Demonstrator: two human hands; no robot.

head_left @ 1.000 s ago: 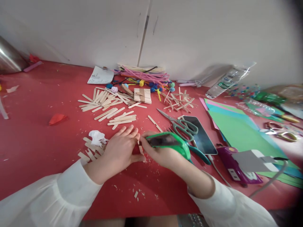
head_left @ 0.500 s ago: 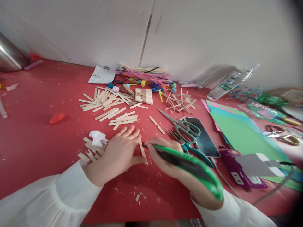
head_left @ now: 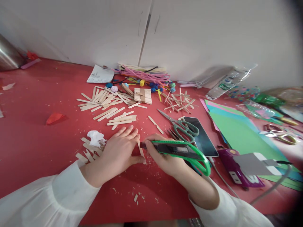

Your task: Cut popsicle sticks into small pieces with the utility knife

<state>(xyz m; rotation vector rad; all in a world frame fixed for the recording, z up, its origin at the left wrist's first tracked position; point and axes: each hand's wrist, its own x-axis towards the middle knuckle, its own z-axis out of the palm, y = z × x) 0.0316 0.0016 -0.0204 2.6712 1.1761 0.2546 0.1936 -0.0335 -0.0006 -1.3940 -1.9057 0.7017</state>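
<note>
My left hand [head_left: 118, 151] lies palm down on the red table, its fingers stretched forward. Its thumb and forefinger hold a wooden craft stick [head_left: 141, 149] down at the hand's right edge; part of that stick is hidden. A green and black utility knife [head_left: 180, 149] is in my right hand [head_left: 165, 159], with the fingers closed round its front part. Its tip points left and meets or nearly meets the stick's side. Small wood shavings [head_left: 136, 198] are scattered around both hands. Left of my left wrist, short cut sticks [head_left: 88, 154] lie beside a crumpled white tissue [head_left: 96, 138].
Behind my hands lie loose craft sticks [head_left: 104, 97], a bundled stack [head_left: 143, 95] and pink pipe cleaners [head_left: 149, 75]. Grey-handled scissors [head_left: 183, 129] overlap a phone [head_left: 201, 135] on the right. Farther right are coloured paper [head_left: 236, 135], a purple box [head_left: 227, 160] and a plastic bottle [head_left: 224, 85].
My right hand has turned the knife: its back end has swung up and leftward, and its flat side shows more. The left hand keeps its place on the stick. The whole view has shifted slightly.
</note>
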